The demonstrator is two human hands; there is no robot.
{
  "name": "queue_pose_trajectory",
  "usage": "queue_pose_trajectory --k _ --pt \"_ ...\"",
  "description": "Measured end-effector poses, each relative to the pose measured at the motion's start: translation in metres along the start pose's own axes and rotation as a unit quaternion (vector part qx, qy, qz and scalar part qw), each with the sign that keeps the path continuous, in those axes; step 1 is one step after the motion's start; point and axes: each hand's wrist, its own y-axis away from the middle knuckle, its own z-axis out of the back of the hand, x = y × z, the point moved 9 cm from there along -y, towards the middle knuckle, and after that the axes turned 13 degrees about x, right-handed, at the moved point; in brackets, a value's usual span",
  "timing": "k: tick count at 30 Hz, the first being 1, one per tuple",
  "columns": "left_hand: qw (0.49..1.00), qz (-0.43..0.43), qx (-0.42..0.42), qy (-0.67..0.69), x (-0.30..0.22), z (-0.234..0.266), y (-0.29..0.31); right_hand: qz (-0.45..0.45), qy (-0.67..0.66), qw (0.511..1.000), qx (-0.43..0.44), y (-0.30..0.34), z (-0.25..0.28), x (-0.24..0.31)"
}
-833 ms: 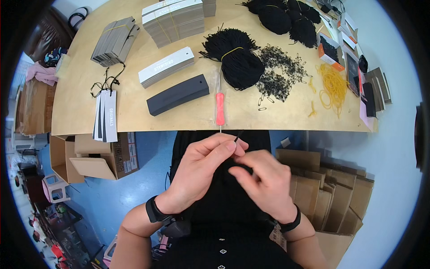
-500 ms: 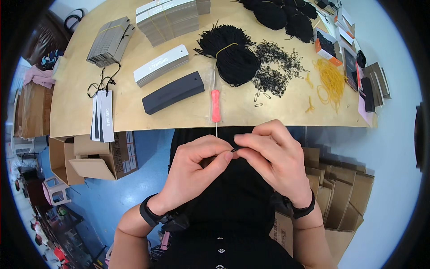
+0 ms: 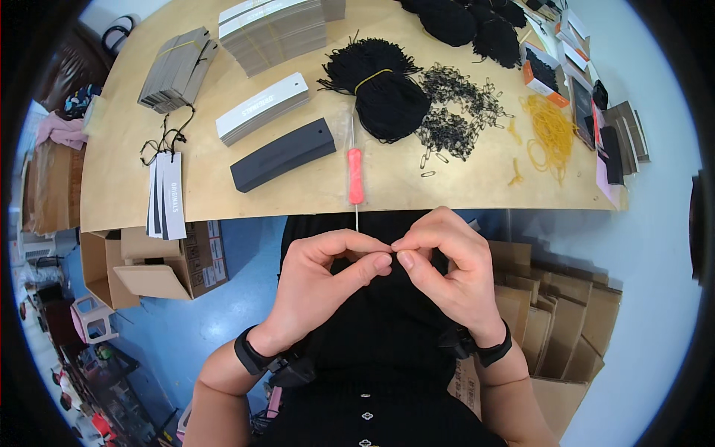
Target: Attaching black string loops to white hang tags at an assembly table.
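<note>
My left hand (image 3: 309, 279) and my right hand (image 3: 456, 272) meet just off the table's near edge, in front of my black clothing. Thumb and forefinger of each are pinched, fingertips touching the other hand's. Whatever lies between them is too small and covered to make out. Directly beyond, a red-handled tool with a thin metal shaft (image 3: 355, 176) points over the edge. Behind it lies a bundle of black cords (image 3: 391, 104), tied with a yellow band. Small black safety pins (image 3: 453, 123) are heaped to its right.
Dark tags (image 3: 283, 155), a stack of white tags (image 3: 262, 112) and banded grey stacks (image 3: 175, 71) occupy the table's left. Corded tags (image 3: 165, 195) overhang its edge. Yellow rubber bands (image 3: 550, 138) lie right. Below are an open carton (image 3: 167, 261) and flattened cardboard (image 3: 555, 335).
The small black piece that showed between my fingertips is now covered. My right hand has shifted slightly left and down, its fingertips now touching my left hand's.
</note>
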Motion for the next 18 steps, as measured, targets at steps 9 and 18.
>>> queue_pose_trajectory --k 9,18 --pt "0.992 -0.023 -0.062 0.105 0.007 0.019 -0.002 -0.076 0.299 0.947 -0.093 -0.024 0.046 -0.026" --pt "0.988 -0.025 -0.103 0.111 0.008 0.035 -0.002 -0.015 0.48 0.877 -0.015 -0.037 0.029 -0.012"
